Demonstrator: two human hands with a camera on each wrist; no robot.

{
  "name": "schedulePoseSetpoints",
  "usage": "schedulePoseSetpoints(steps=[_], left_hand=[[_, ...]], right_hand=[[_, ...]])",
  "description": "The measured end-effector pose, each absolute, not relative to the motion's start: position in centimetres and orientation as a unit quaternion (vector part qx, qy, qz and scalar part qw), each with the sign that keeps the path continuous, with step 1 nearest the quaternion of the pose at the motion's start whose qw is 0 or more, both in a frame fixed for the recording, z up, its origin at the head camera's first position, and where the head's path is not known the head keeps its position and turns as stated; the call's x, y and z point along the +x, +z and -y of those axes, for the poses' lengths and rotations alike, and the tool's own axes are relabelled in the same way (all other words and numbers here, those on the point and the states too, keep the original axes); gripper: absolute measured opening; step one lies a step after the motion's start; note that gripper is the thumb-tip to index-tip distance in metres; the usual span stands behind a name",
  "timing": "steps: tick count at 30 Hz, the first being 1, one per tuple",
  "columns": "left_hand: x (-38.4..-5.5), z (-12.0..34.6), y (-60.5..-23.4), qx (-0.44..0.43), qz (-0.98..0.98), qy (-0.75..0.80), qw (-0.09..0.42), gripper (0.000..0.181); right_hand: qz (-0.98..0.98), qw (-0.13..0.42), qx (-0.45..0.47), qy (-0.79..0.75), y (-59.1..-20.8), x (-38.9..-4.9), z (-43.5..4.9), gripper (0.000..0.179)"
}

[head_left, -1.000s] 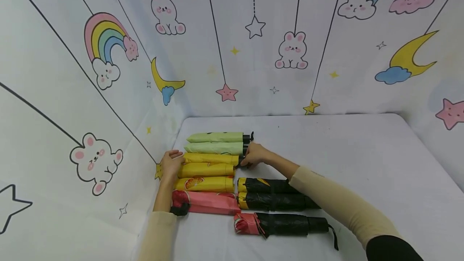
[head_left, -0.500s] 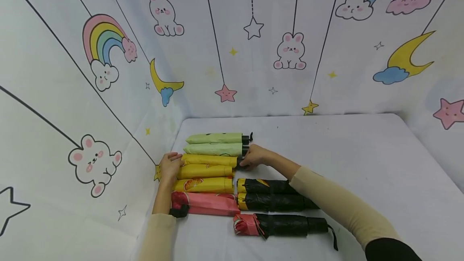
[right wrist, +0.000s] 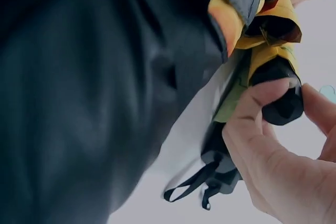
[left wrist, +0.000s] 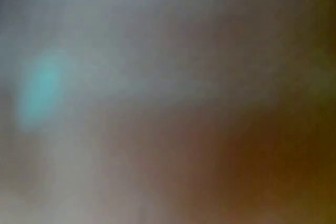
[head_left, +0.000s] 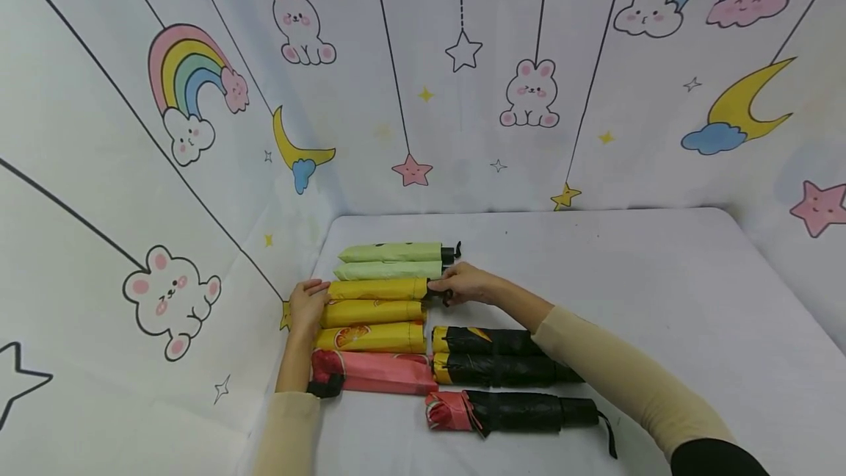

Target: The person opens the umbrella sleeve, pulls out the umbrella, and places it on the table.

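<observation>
Folded umbrellas lie in a column at the left of the white table. My right hand (head_left: 465, 285) pinches the black handle (right wrist: 283, 108) of the rearmost yellow umbrella (head_left: 378, 289). Its thumb and fingers sit on either side of that handle in the right wrist view. My left hand (head_left: 308, 308) touches the far left end of the same umbrella with relaxed fingers. Two more yellow umbrellas, a middle one (head_left: 370, 311) and one with an orange-slice print (head_left: 390, 337), lie just in front. The left wrist view is only blur.
Two pale green umbrellas (head_left: 390, 252) lie behind the yellow ones. A pink umbrella (head_left: 390, 372) lies in front. Two black-and-yellow umbrellas (head_left: 502, 368) and a black-and-red umbrella (head_left: 518, 410) lie to the right, partly under my right forearm. A printed cloth backdrop (head_left: 476, 116) borders the table.
The rearmost yellow umbrella has shifted slightly left and toward me, against my left hand. My right hand has followed at its handle with fingers extended further left. The other umbrellas stay put.
</observation>
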State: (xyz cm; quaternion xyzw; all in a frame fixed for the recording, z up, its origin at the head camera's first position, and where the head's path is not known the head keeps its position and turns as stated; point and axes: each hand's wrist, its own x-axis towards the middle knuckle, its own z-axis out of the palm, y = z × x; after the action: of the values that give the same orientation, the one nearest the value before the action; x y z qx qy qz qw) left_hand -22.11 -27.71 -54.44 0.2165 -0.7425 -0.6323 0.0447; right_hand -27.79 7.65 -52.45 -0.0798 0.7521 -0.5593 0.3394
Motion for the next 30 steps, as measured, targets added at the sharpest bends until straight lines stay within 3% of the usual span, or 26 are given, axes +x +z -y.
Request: schedulePoseSetpoints(steps=[15,30], left_hand=[[-21.8,28.1,-54.7,0.235,0.738,-0.631,0.057,0.050],[-21.5,28.1,-54.5,0.246,0.714,-0.652,0.069,0.053]], right_hand=[[-0.743,0.271,-0.094,-0.605,-51.2,-27.0,-7.2,0.026],[-0.737,0.263,-0.076,-0.618,-50.8,-26.6,-7.3,0.027]])
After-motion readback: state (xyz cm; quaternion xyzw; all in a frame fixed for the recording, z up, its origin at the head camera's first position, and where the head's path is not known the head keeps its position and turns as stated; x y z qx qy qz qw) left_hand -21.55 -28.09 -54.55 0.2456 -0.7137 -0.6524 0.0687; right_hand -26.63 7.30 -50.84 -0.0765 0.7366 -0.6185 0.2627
